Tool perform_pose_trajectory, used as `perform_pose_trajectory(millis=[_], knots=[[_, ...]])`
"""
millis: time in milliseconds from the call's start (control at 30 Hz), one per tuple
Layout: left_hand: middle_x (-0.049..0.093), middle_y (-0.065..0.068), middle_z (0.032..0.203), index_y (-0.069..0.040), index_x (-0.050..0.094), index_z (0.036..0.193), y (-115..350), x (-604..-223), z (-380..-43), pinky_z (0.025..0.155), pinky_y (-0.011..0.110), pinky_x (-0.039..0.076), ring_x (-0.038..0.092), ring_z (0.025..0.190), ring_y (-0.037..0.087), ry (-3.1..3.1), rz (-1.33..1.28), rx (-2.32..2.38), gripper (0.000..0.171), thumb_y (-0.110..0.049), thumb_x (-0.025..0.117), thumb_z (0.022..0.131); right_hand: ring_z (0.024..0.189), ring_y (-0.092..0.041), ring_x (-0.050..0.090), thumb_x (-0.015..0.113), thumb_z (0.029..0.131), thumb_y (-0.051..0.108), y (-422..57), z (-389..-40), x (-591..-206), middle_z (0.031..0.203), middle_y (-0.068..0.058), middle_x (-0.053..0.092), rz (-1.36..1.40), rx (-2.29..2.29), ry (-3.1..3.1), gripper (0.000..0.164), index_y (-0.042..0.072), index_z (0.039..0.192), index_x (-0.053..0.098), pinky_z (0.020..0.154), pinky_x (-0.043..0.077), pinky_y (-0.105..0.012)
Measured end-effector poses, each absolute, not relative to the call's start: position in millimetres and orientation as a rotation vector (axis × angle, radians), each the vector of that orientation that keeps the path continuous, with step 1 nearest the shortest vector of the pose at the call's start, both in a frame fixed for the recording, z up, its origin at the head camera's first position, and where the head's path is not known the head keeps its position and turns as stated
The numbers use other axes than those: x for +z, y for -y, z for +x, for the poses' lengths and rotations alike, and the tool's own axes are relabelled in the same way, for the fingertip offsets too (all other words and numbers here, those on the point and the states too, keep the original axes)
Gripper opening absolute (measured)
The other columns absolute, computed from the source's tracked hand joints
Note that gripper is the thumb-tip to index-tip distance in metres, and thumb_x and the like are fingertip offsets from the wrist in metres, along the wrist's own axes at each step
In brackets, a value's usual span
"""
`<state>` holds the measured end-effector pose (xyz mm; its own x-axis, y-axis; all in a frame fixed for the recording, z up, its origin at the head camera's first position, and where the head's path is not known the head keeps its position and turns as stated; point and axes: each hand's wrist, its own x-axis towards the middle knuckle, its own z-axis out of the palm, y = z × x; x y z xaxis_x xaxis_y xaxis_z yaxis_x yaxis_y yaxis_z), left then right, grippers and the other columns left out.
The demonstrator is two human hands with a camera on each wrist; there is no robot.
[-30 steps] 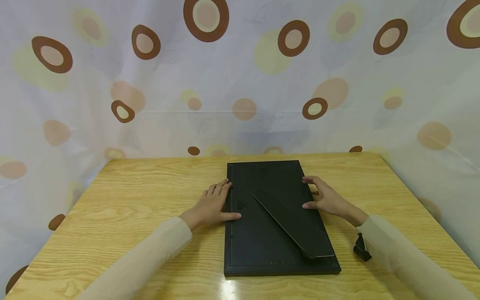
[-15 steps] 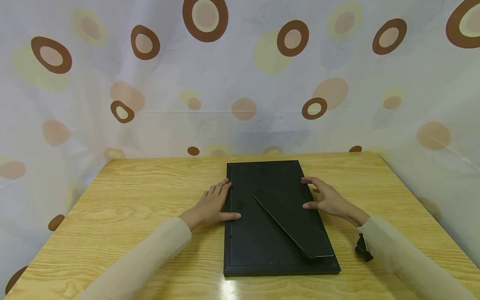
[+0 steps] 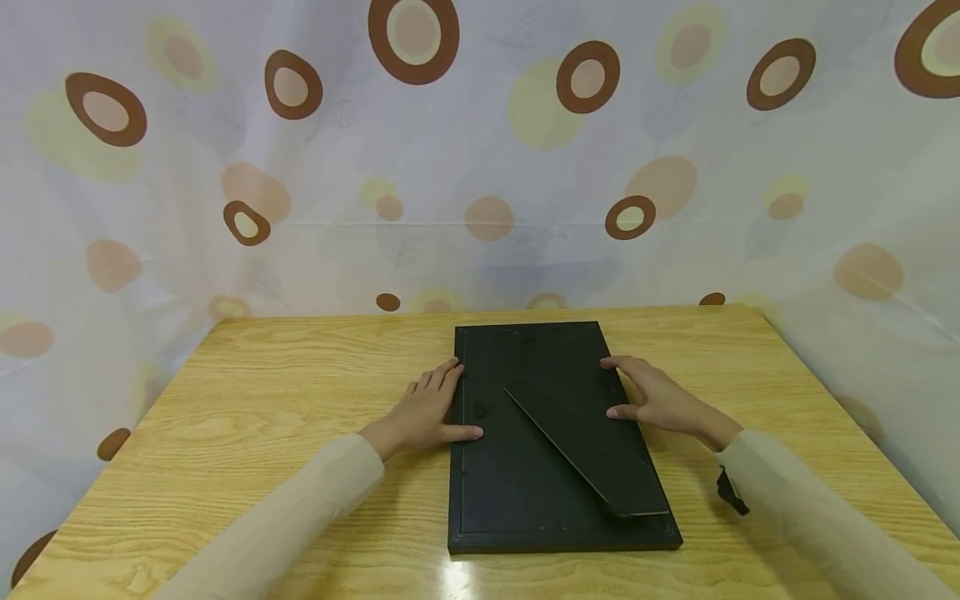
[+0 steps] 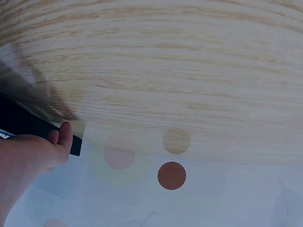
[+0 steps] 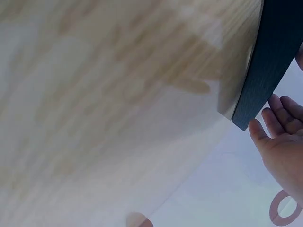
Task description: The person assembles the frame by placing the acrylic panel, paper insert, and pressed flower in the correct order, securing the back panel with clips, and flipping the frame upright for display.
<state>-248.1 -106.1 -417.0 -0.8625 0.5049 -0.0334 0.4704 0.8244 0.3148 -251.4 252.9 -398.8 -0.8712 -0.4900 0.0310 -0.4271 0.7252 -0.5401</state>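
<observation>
A black picture frame (image 3: 517, 492) lies face down on the wooden table in the head view. Its stand (image 3: 588, 450) runs slantwise across the back, the wide end near the lower right corner. My left hand (image 3: 420, 417) rests at the frame's left edge, thumb on the back and fingers extended along the side. At the right edge is my right hand (image 3: 656, 400), with its thumb on the border and its index finger reaching the edge farther up. In the right wrist view, the fingers (image 5: 279, 118) are loosely bent beside the frame's side. The frame's front is hidden.
Wood-grained table (image 3: 300, 375) surface extends on both sides of the frame. A pale curtain (image 3: 487, 150) with brown and yellow ovals hangs behind and beside the table. A small black object (image 3: 731, 492) shows under the right sleeve.
My right hand has turned slightly, and its lower fingers are now out of sight behind the index finger in the head view. The left hand and the picture frame keep their places.
</observation>
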Motion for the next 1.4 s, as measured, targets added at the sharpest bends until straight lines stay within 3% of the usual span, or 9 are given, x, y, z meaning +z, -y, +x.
perform_pose_trajectory(millis=[1400], knots=[[0.008, 0.009, 0.154, -0.006, 0.011, 0.147, 105.5, -417.7, -248.3, 0.107, 0.049, 0.023, 0.017, 0.138, 0.03, -2.902, 0.782, 0.425, 0.101, -0.067, 0.052, 0.077, 0.123, -0.038, 0.039, 0.067, 0.082, 0.029, -252.7, -256.0, -393.1, 0.134, -0.02, 0.042, -0.924, -0.486, -2.886, 0.067, -0.001, 0.134, 0.039, 0.096, 0.036, -0.053]])
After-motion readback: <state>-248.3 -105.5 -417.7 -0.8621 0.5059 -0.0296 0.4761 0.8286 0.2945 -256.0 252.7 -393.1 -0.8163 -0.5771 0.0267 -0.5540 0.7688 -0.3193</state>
